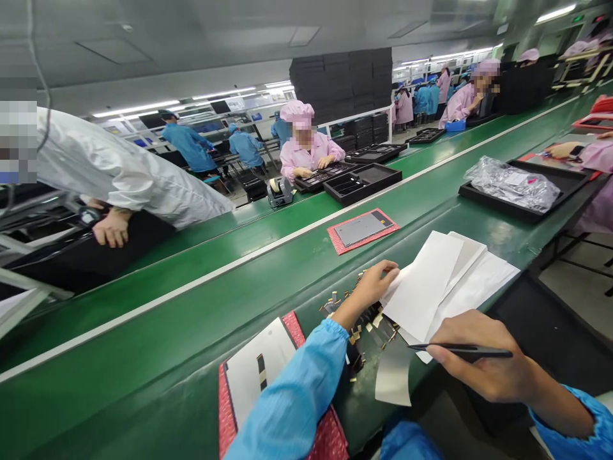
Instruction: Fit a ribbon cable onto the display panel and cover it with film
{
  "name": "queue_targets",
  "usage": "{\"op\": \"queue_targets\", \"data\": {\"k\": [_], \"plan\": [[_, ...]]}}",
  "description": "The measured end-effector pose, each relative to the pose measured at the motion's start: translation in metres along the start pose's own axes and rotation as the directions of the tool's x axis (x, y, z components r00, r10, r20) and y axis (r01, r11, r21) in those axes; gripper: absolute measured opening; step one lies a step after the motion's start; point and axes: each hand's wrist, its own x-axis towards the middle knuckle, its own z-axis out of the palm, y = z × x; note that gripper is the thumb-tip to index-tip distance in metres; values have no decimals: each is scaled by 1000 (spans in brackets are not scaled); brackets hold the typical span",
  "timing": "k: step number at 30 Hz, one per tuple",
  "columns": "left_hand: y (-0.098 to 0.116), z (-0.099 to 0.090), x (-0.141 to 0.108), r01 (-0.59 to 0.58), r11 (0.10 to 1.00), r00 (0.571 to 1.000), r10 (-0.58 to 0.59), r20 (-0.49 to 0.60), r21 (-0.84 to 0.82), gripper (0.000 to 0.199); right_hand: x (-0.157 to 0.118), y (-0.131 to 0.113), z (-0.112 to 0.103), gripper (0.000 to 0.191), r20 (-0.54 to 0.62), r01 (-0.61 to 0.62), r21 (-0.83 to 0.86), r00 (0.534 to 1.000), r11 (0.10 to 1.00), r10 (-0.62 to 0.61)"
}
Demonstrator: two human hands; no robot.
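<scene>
Left hand [368, 284] half-curled by smooth white sheets [424, 284] at its three o'clock, grip unclear; right hand [483, 358] pinches slim black tweezers [467, 349]; crinkly silver bag [512, 184] in black tray [572, 181], two o'clock!

Bright blue sleeves [297, 390] of thin, wrinkled cloth end in gathered cuffs [337, 329] above bare hands [370, 286].

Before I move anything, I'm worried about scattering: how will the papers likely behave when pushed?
The papers are probably light and bendable, as they look thin. They may slide apart, since they lie fanned out.
</scene>
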Motion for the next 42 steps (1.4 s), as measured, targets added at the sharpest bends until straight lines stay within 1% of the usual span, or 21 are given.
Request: {"op": "queue_targets", "data": {"k": [1,3,5,7,9,10,12,14,15,16,18,21,24,27,30,33,35,38,42], "plan": [[3,-13,-13,21,1000,1000,-21,-23,-23,29,0,-1,6,9,-8,-12,12,1000,1000,13],[9,-41,-50,65,997,996,-67,-55,-47,39,-1,-2,21,10,-15,-28,42,999,999,29],[14,-66,-98,124,991,988,-128,-82,-54,44,-3,-4,38,11,-18,-39,79,999,996,41],[18,-81,-152,202,979,969,-205,-135,-37,39,-4,-8,57,12,-16,-43,116,999,992,46],[21,-84,-203,294,956,939,-293,-180,-21,42,-5,-14,76,12,0,-51,141,999,989,52],[22,-81,-225,365,930,909,-364,-201,-33,45,-5,-17,85,12,15,-53,152,999,987,51],[21,-68,-264,495,862,835,-507,-216,-109,53,-5,-25,101,10,58,-62,176,997,982,52],[19,-51,-292,593,771,749,-634,-192,-233,57,-4,-32,114,9,105,-72,199,993,977,52],[18,-43,-302,618,724,713,-680,-170,-305,58,-4,-36,118,9,121,-78,214,991,974,53],[17,-36,-311,631,680,684,-715,-145,-374,57,-4,-40,122,9,130,-89,232,990,969,60],[16,-25,-323,636,602,645,-758,-96,-483,55,-3,-46,126,9,123,-119,277,989,953,87],[17,-16,-334,636,528,613,-789,-47,-563,48,0,-52,130,11,122,-176,335,982,926,143],[18,-14,-342,625,495,587,-808,-55,-604,52,2,-51,135,20,182,-268,352,960,897,215],[17,-16,-348,609,503,556,-822,-122,-614,54,2,-45,147,30,279,-420,392,902,818,329],[15,-21,-352,614,557,531,-816,-230,-559,54,3,-35,164,32,382,-572,437,817,694,432],[14,-25,-354,655,610,509,-792,-337,-445,52,3,-27,180,32,485,-669,450,739,591,467],[13,-26,-355,682,627,507,-777,-375,-377,48,3,-24,188,32,530,-704,438,704,559,472],[11,-24,-357,710,632,512,-766,-388,-311,43,0,-23,192,29,549,-726,403,679,558,488],[9,-21,-360,730,631,512,-759,-402,-262,39,-2,-26,192,23,532,-715,344,683,608,501]]}}
